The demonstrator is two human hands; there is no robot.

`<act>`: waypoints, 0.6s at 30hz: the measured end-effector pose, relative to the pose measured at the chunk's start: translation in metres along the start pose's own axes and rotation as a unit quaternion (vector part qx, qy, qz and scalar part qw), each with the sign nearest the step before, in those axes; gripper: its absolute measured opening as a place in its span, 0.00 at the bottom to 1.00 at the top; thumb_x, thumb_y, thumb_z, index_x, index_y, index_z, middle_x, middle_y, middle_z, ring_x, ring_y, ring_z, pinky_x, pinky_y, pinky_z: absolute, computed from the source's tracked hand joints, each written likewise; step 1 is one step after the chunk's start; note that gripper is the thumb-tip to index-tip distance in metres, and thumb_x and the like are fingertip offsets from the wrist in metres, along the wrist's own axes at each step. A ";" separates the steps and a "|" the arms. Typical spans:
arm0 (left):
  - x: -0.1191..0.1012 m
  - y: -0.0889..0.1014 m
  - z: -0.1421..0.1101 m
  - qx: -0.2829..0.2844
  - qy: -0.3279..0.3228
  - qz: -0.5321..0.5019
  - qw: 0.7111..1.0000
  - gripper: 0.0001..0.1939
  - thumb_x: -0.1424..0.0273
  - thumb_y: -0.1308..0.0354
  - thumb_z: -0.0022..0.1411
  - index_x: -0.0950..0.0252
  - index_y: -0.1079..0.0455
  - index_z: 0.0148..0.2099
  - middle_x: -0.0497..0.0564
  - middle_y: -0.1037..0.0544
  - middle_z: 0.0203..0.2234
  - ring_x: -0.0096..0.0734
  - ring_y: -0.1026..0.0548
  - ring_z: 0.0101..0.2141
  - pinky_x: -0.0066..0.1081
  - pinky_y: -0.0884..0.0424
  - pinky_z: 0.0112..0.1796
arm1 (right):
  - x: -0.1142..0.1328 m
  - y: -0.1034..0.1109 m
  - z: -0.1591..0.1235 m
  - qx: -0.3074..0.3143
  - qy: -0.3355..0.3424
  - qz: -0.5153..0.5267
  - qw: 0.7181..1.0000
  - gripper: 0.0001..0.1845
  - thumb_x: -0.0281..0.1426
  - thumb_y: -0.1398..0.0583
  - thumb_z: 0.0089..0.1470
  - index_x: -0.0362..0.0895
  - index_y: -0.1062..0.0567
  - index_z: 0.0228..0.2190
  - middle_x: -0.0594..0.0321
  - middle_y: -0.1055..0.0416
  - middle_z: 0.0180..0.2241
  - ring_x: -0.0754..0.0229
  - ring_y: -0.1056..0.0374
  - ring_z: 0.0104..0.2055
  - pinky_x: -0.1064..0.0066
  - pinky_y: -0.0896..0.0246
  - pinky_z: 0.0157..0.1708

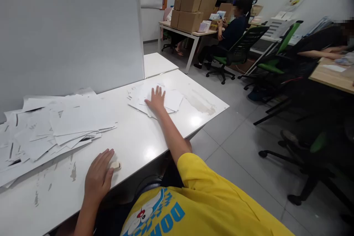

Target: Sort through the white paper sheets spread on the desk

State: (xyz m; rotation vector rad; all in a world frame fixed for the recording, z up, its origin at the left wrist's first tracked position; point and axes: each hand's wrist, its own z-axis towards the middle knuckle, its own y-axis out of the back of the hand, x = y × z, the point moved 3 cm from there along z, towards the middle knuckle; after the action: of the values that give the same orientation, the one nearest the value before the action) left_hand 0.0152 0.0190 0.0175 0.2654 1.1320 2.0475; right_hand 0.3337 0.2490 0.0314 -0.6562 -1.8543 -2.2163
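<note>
My right hand (pixel 156 101) lies flat with spread fingers on a small pile of white paper sheets (pixel 174 100) on the white table (pixel 132 143). My left hand (pixel 99 175) rests on the table near its front edge, fingers stretched out and thumb apart. Beside its thumb and forefinger is a small cream-coloured block with a dark end (pixel 115 165), perhaps an eraser; whether the hand touches it I cannot tell. A larger, untidy heap of white papers (pixel 80 116) covers the table's left side, some sheets bearing dark marks.
A tall whitish panel (pixel 72 29) stands along the table's back edge. Brownish stains (pixel 203 105) mark the right end. Across the tiled floor (pixel 235 136), a seated person (pixel 235 33) works at a desk with cardboard boxes (pixel 189 20). Another person's arm (pixel 318 54) reaches over a wooden table (pixel 332 73).
</note>
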 end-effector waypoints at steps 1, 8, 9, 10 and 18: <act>0.000 0.000 0.000 -0.001 -0.001 0.004 1.000 0.28 0.71 0.53 0.67 0.60 0.45 0.68 0.57 0.27 0.57 0.43 0.31 0.59 0.44 0.34 0.57 | -0.017 0.001 0.002 0.027 -0.009 -0.020 0.999 0.48 0.53 0.48 0.61 0.34 0.53 0.68 0.42 0.69 0.72 0.42 0.74 0.73 0.47 0.80 0.67; -0.001 -0.001 -0.001 -0.015 0.005 0.028 0.999 0.25 0.69 0.52 0.67 0.59 0.39 0.65 0.56 0.24 0.53 0.41 0.26 0.54 0.40 0.30 0.52 | -0.046 -0.001 -0.016 0.012 0.030 -0.086 0.996 0.38 0.51 0.55 0.65 0.36 0.44 0.64 0.42 0.50 0.68 0.43 0.55 0.69 0.53 0.60 0.64; 0.000 -0.001 -0.001 -0.016 0.007 0.030 0.999 0.24 0.69 0.52 0.67 0.59 0.38 0.64 0.55 0.23 0.52 0.41 0.26 0.53 0.39 0.30 0.51 | -0.044 0.000 -0.018 0.001 0.037 -0.100 0.994 0.36 0.50 0.56 0.66 0.36 0.41 0.62 0.40 0.45 0.66 0.43 0.50 0.67 0.54 0.55 0.62; 0.000 -0.002 -0.002 -0.016 0.011 0.031 0.999 0.24 0.68 0.51 0.67 0.58 0.37 0.64 0.55 0.23 0.51 0.41 0.25 0.52 0.39 0.30 0.51 | -0.041 0.002 -0.021 -0.004 0.048 -0.116 0.992 0.33 0.47 0.57 0.67 0.36 0.38 0.59 0.39 0.40 0.62 0.44 0.45 0.64 0.56 0.51 0.59; 0.003 0.001 -0.006 -0.008 0.000 0.014 1.000 0.23 0.70 0.56 0.67 0.58 0.35 0.61 0.52 0.21 0.49 0.38 0.23 0.50 0.38 0.29 0.48 | -0.041 0.021 -0.022 0.054 0.127 -0.156 0.978 0.16 0.31 0.52 0.66 0.41 0.26 0.44 0.48 0.25 0.45 0.51 0.31 0.47 0.66 0.43 0.40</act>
State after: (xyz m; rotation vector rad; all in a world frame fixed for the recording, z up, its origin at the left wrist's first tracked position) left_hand 0.0094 0.0173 0.0137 0.2747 1.1169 2.0812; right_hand 0.3736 0.2173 0.0294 -0.0583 -2.0360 -2.2274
